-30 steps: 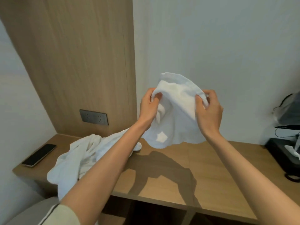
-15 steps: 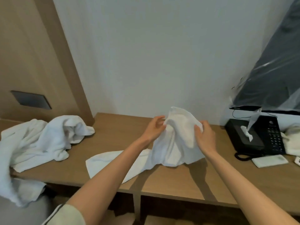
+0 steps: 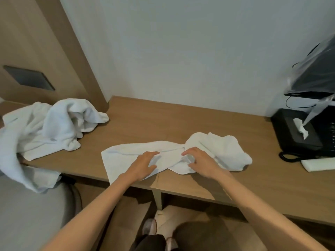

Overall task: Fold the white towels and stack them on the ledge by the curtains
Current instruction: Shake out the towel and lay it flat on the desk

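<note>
Half a second before, the white towel [image 3: 226, 151] had been held up off the surface [image 3: 181, 120] by its upper edge, pinched between both hands, with only its tail trailing on the wood. By this moment it had been laid down entirely and was spread as a long, rumpled strip across the middle of the frame. Its left end lay flat near the front edge, and its right end was bunched toward the tissue box [image 3: 297, 134].

The left hand [image 3: 143, 165] had been let go of the cloth. Its grip was spread wide, with the fingers nearly straight and laid flat on the left half of the towel. The right hand [image 3: 201, 163] was set just beside it on the middle of the strip. Its grip was narrower, with the fingers bent and the tips placed on a raised fold. Whether that fold was pinched or only pressed could not be told.

The heap of unfolded towels [image 3: 49, 127] was seen at the left of the frame, partly on the surface and partly hanging over its edge, well apart from the hands. A small folded white cloth [image 3: 319, 164] was seen at the right edge, in front of the tissue box.
</note>
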{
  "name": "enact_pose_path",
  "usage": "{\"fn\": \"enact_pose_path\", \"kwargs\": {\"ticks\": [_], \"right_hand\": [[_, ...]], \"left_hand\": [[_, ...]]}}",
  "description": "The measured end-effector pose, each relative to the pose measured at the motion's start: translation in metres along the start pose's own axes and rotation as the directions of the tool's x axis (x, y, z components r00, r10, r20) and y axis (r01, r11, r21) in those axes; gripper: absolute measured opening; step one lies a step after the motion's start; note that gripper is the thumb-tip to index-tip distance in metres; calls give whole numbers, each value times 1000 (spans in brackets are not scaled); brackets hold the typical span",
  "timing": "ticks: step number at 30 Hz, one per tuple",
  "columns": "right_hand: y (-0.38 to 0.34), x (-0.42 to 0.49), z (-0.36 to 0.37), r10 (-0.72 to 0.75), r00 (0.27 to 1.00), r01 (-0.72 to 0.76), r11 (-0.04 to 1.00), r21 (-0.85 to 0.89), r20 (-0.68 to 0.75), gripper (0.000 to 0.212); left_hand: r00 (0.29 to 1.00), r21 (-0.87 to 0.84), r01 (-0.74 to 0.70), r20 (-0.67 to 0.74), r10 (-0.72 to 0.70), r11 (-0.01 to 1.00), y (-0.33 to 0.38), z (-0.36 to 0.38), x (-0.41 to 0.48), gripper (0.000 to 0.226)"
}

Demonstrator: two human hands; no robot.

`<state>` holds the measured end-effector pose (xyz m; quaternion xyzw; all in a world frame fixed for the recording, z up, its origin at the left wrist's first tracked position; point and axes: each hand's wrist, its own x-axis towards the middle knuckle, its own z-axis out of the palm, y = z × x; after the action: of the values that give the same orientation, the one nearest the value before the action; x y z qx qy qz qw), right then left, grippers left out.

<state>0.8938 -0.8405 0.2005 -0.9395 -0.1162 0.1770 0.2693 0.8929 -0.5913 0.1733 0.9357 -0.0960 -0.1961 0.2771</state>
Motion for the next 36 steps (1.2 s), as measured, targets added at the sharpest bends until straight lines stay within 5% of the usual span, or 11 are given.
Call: {"fn": "enact_pose_path", "kwargs": {"ticks": [3,6,9,15,18,21,24,27,31,33,36], "right_hand": [[-1,17,28,45,987,3,954,-300,152,53],[2,27,40,35,992,49,787,-615,123,52],[6,33,37,4,998,42,737,-675,66,40],[-4,26,-11,-135,959,25,915,-403,-248,28],[-26,21,-47,-198,849,118,975,-189,-489,19],[-47,17,-83,-181,720,201,978,-48,-670,19],[-62,10,-119,-158,586,267,964,6,-794,20],[-71,-2,-145,-74,488,340,934,112,-870,22],[-81,-12,-153,1,491,386,896,218,-871,19],[-86,-13,-154,49,525,393,871,293,-850,24],[-92,-13,-151,50,586,399,851,341,-809,22]], "left_hand": [[992,151,40,113,-58,988,-21,10,2,54],[991,229,26,125,-56,973,-36,18,6,58],[995,253,27,88,-51,967,-41,21,14,74],[997,172,75,8,-77,982,-25,10,30,99],[981,146,-106,-147,128,984,9,-12,40,99],[853,202,-341,-343,392,918,52,-38,49,75],[709,297,-427,-477,520,854,86,-63,57,49],[680,265,-353,-587,441,897,99,-93,64,27],[648,87,-165,-742,174,982,104,-123,69,32],[712,-37,-283,-678,184,958,115,-122,59,31],[720,181,-566,-367,589,804,124,-95,40,44]]}}
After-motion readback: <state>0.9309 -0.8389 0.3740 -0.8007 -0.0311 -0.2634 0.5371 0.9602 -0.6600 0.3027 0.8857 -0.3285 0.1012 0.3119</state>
